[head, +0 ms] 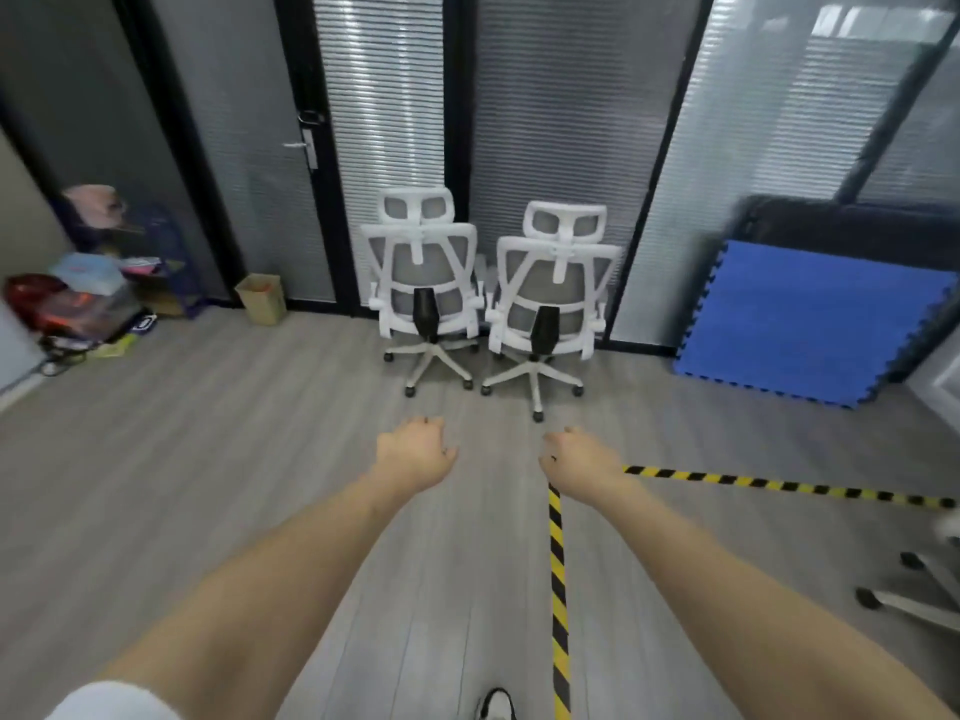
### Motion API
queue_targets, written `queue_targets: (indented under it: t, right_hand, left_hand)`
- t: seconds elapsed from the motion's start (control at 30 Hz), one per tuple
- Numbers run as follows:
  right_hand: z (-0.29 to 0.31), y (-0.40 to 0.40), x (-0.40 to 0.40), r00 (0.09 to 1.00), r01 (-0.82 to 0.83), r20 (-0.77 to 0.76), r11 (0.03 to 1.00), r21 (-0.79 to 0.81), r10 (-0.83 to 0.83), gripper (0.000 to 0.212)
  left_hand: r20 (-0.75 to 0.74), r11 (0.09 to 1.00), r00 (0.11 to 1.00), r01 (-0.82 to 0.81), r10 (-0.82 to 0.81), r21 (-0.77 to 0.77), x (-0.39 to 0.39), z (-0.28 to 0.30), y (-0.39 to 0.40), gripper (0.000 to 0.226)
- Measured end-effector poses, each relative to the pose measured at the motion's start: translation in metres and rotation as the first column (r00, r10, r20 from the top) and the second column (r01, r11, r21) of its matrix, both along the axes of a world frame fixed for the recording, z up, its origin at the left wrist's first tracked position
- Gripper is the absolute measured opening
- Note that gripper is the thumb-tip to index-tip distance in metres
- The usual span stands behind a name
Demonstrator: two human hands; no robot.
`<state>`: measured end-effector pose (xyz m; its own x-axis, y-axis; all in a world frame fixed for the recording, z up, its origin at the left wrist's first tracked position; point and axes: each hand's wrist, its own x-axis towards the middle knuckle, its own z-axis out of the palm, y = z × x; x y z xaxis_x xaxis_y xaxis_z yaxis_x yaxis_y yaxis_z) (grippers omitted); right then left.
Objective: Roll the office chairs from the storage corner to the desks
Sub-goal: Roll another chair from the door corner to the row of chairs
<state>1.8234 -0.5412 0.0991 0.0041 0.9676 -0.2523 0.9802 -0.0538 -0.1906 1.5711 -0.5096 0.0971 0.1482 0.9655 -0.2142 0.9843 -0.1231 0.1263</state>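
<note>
Left hand (pixel 415 449): held out in front over the bare floor, palm down, fingers loosely curled; nothing is gripped.
Right hand (pixel 574 459): held out level with the left, fingers curled under in the same slack way — nothing is held, and no chair is touched.
Left chair (pixel 422 283): white frame with grey mesh back, seen from behind, parked against the glass wall with its headrest up; its wheeled base rests on the floor.
Right chair (pixel 556 298): the same make, parked just beside the left chair and turned slightly; its arms nearly meet those of its neighbour, though contact cannot be told.
Position of chairs: both are seen ahead of the hands, well apart from them, in the corner by the glass wall.
Glass wall (pixel 561 122): black-framed panels with closed blinds behind; a door handle (pixel 304 145) is seen to the left of the chairs.
Floor (pixel 234 459): grey wood-look boards, marked by yellow-and-black tape (pixel 557 589) that runs forward under the right wrist and branches off to the right.
Blue mat (pixel 810 324): foam, jigsaw-edged, leaned against the wall at the right.
Cardboard box (pixel 261 298): small, open-topped, set on the floor left of the chairs.
Clutter (pixel 78 298): bags and a low rack piled at the far left — blurred.
Third chair base (pixel 919 589): only wheeled legs are seen at the right edge.
Shoe (pixel 496 704): one toe is seen at the bottom edge.
</note>
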Motion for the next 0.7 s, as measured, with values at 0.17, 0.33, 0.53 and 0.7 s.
queue_targets:
  t: [0.17,0.33,0.53,0.7]
  right_hand:
    - [-0.001,0.169,-0.041,0.995,-0.098,-0.008,0.993,0.060,0.099,0.045]
    - [0.000,0.312,-0.086,0.982,-0.187,-0.006,0.980,0.072,0.188,0.040]
    - [-0.007,0.479,-0.148,0.970,-0.245,0.013,0.965,0.097,0.245,0.042]
    - [-0.012,0.614,-0.192,0.975,-0.222,0.022,0.963,0.149,0.222,0.040]
  left_hand:
    - [0.020,0.992,0.993,-0.115,0.115,0.052,-0.044,0.015,0.138,0.057]
    - [0.014,0.974,0.977,-0.215,0.214,0.072,-0.094,0.025,0.265,0.055]
    - [0.041,0.959,0.960,-0.277,0.276,0.051,-0.154,0.005,0.406,0.057]
    - [0.042,0.964,0.968,-0.250,0.247,0.088,-0.200,0.005,0.544,0.056]
